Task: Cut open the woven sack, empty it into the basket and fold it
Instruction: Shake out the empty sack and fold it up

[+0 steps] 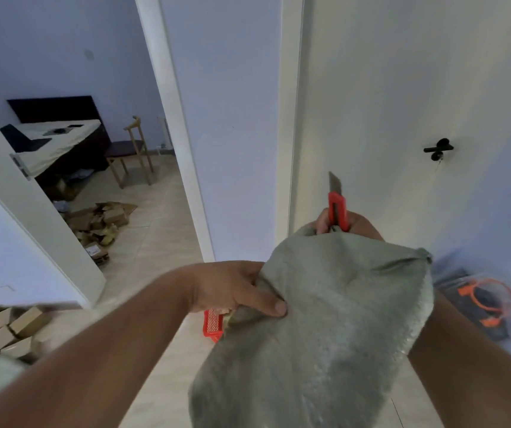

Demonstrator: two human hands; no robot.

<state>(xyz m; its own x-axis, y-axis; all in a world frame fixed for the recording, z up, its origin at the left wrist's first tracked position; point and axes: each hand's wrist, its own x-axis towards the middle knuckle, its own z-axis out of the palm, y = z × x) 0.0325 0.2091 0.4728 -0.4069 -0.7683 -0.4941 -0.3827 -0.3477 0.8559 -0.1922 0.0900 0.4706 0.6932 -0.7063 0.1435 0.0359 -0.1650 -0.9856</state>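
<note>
While the left hand [232, 288] clenches a bunched fold of the grey-green woven sack [319, 332] at its left edge, the right hand [351, 225] grips an orange utility knife [337, 213] together with the sack's top edge. The knife blade is extended and points upward, clear of the fabric. The sack is held up in the air between both hands, above the tiled floor [158, 239]; its body hangs down toward the lower edge of the view. Whether it contains anything cannot be determined.

A corner of a red plastic basket [213, 324] shows just below the left hand, partly hidden by the sack; its contents are not visible.

Directly behind the knife stands a closed white door [402, 88] with a black handle [439, 149]. Left of it, an open doorway leads to a room with clear floor between a loose heap of cardboard boxes [101, 223] and the door frame. More boxes [7, 330] are stacked at the lower left. A blurred dark item with an orange part [479, 299] lies on the floor at the right.
</note>
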